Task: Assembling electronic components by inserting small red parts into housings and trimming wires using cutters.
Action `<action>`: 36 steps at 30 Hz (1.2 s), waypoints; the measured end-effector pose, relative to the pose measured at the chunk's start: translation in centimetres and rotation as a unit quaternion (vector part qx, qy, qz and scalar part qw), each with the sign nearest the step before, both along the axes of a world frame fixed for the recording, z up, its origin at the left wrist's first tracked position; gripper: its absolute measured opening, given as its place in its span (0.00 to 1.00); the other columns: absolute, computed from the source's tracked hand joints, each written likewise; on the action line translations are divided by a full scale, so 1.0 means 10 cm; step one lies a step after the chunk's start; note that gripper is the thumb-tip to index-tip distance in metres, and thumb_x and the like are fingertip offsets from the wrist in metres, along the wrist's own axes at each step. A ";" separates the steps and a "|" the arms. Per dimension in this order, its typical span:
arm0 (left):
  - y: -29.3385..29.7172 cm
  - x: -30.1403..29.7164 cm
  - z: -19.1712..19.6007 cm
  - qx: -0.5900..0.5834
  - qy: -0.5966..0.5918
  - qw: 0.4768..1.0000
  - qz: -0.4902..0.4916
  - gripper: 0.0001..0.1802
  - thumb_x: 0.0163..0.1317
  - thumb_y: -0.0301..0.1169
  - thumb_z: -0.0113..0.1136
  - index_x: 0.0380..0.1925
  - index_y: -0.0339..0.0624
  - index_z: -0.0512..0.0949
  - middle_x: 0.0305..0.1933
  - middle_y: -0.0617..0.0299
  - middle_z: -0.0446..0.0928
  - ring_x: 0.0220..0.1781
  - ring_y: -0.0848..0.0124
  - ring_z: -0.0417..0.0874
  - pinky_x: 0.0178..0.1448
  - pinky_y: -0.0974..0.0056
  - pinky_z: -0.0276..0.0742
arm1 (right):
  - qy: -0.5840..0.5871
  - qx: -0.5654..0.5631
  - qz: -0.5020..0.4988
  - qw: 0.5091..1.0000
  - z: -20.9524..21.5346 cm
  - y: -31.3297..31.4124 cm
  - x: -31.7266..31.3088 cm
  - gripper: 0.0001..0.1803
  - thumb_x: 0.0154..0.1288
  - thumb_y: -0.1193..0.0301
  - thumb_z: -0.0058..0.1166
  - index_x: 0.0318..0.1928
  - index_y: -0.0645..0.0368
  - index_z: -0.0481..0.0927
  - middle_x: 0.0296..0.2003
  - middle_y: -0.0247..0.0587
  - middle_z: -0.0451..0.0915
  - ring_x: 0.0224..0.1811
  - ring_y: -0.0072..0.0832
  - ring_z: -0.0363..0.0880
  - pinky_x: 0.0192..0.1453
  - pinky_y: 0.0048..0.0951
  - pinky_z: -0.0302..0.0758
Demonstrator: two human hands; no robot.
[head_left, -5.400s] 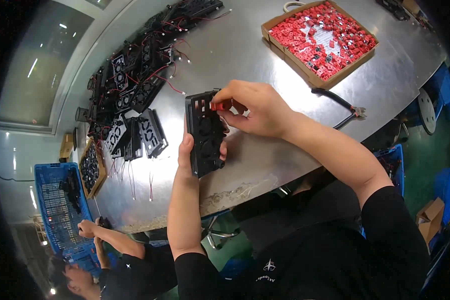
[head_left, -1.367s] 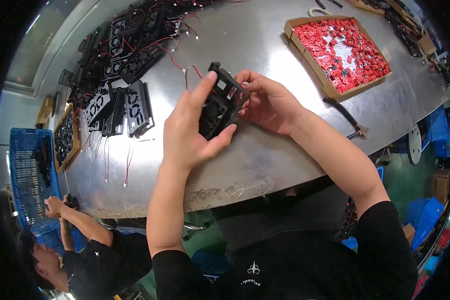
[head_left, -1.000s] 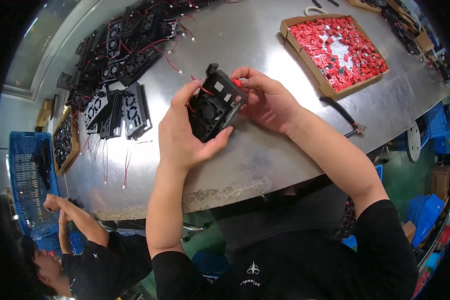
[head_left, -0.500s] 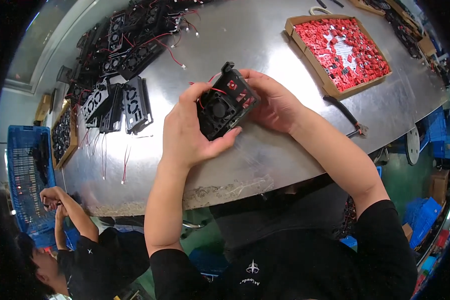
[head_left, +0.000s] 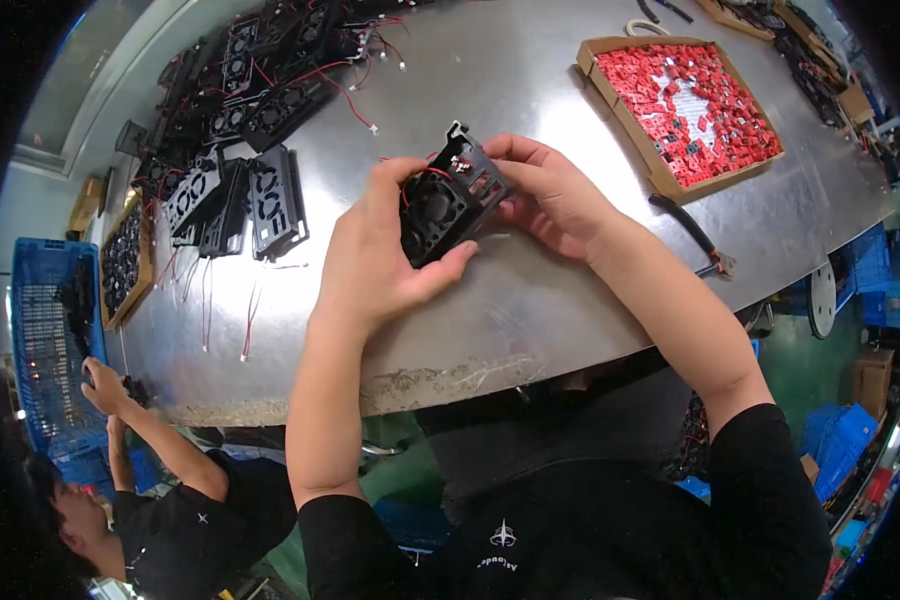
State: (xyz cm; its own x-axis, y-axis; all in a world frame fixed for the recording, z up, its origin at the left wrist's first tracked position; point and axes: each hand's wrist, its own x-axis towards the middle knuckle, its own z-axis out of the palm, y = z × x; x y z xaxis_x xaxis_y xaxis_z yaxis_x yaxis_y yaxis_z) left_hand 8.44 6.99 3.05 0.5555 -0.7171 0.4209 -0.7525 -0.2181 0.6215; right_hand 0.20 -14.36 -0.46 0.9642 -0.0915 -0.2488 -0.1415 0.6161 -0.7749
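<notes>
Apparently part-done: left hand [head_left: 372, 240] clasps black fan housing [head_left: 438, 208] over table [head_left: 530, 310], inside near edge, red part [head_left: 459, 164] in one opening, another seemingly unfilled, right hand [head_left: 558, 198] alongside, pinch hidden, can't tell.

Fan housing [head_left: 438, 212] in left grip [head_left: 378, 244]

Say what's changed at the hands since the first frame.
The housing, upright at first, has been turned and tipped; its top end now leans right. A red part, first pinched by the right hand, now appears to sit in an opening; whether that hand let go is hidden. The left hand still grips the housing; tray and pliers stayed put.
</notes>
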 end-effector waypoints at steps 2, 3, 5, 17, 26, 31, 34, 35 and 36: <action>0.00 0.00 0.06 0.101 0.058 0.993 0.006 0.44 0.50 0.42 0.78 0.63 0.37 0.67 0.48 0.41 0.84 0.49 0.47 0.89 0.56 0.54 0.83 | 0.017 0.000 0.015 1.000 0.00 -0.06 -0.01 0.11 0.77 0.68 0.60 0.55 0.54 0.82 0.47 0.29 0.86 0.44 0.17 0.85 0.47 0.21 0.82; 0.00 -0.01 0.05 0.100 0.059 0.993 0.006 0.44 0.50 0.42 0.78 0.63 0.37 0.67 0.48 0.41 0.84 0.49 0.47 0.89 0.56 0.54 0.83 | 0.034 0.001 0.030 0.999 0.01 -0.07 -0.02 0.11 0.77 0.68 0.59 0.55 0.54 0.82 0.46 0.30 0.86 0.44 0.17 0.85 0.46 0.21 0.81; 0.00 -0.02 0.01 0.095 0.054 0.994 0.011 0.42 0.52 0.44 0.77 0.62 0.36 0.68 0.46 0.41 0.85 0.47 0.45 0.89 0.54 0.53 0.83 | 0.054 -0.003 0.016 0.998 0.08 -0.03 0.00 0.10 0.78 0.67 0.59 0.54 0.54 0.83 0.45 0.30 0.86 0.43 0.17 0.84 0.45 0.21 0.81; 0.03 -0.05 0.00 0.142 -0.032 0.989 -0.003 0.36 0.53 0.44 0.77 0.58 0.42 0.73 0.54 0.50 0.78 0.51 0.46 0.85 0.51 0.49 0.83 | 0.044 -0.292 0.071 0.953 0.21 -0.11 -0.05 0.23 0.73 0.69 0.63 0.64 0.66 0.79 0.45 0.36 0.90 0.30 0.14 0.78 0.28 0.19 0.74; 0.02 -0.05 0.02 0.162 -0.027 0.986 -0.012 0.34 0.52 0.44 0.77 0.55 0.42 0.75 0.50 0.51 0.79 0.48 0.46 0.85 0.48 0.49 0.83 | -0.018 -0.502 0.057 0.863 0.11 -0.19 -0.06 0.20 0.74 0.69 0.61 0.62 0.65 0.81 0.41 0.37 0.91 0.27 0.14 0.78 0.31 0.20 0.77; 0.02 -0.06 0.07 0.173 -0.036 0.984 -0.005 0.35 0.49 0.45 0.79 0.55 0.42 0.77 0.58 0.48 0.75 0.61 0.45 0.79 0.60 0.49 0.78 | -0.057 -0.434 -0.018 0.899 0.10 -0.20 0.00 0.18 0.78 0.67 0.56 0.62 0.63 0.82 0.42 0.33 0.89 0.27 0.15 0.79 0.32 0.20 0.76; 0.02 -0.05 0.05 0.170 -0.113 0.979 -0.005 0.39 0.47 0.48 0.81 0.56 0.41 0.79 0.69 0.45 0.69 0.73 0.43 0.68 0.72 0.46 0.69 | -0.046 -0.401 0.052 0.913 0.09 -0.22 0.01 0.17 0.80 0.68 0.54 0.62 0.60 0.83 0.41 0.31 0.87 0.27 0.14 0.77 0.30 0.19 0.73; 0.03 -0.05 0.05 0.164 -0.153 0.975 -0.002 0.39 0.46 0.49 0.81 0.56 0.42 0.79 0.74 0.44 0.65 0.77 0.41 0.63 0.76 0.43 0.65 | -0.042 -0.382 0.088 0.919 0.08 -0.22 0.02 0.17 0.80 0.68 0.53 0.62 0.59 0.83 0.40 0.30 0.86 0.26 0.13 0.76 0.30 0.18 0.72; 0.03 -0.06 0.05 0.165 -0.152 0.975 -0.005 0.39 0.46 0.49 0.81 0.56 0.42 0.79 0.74 0.44 0.65 0.77 0.41 0.63 0.76 0.43 0.65 | -0.048 -0.384 0.079 0.919 0.06 -0.22 0.03 0.17 0.76 0.66 0.57 0.57 0.64 0.86 0.34 0.35 0.86 0.25 0.18 0.79 0.29 0.26 0.75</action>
